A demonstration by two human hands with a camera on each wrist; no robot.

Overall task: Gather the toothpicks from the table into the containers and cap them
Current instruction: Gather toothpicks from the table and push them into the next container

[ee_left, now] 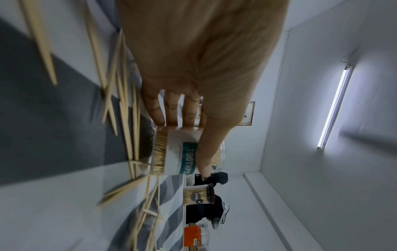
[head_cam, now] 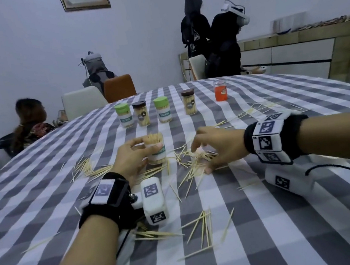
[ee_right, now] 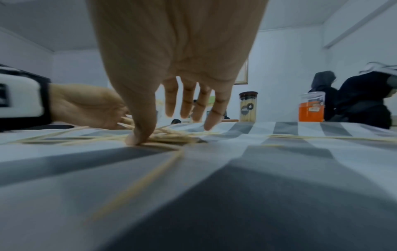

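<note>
Left hand (head_cam: 131, 159) fingers wrap the uncapped toothpick container (head_cam: 155, 150), frame centre; right hand (head_cam: 214, 146), fingers spread, rakes the toothpick pile (head_cam: 194, 163) just right of it on the counter (head_cam: 275, 231).

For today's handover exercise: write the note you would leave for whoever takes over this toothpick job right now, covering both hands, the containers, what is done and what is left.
Left hand: grips the open container, upright, nearly full, no cap on.
Right hand: fingers spread, thumb pressing a pile of toothpicks beside that container; nothing lifted yet.
Done: four capped containers in a row at the back, beside an orange jar.
Left: gather loose toothpicks near the hands, those in front and far right; cap the open container. Its cap is not in view.
</note>
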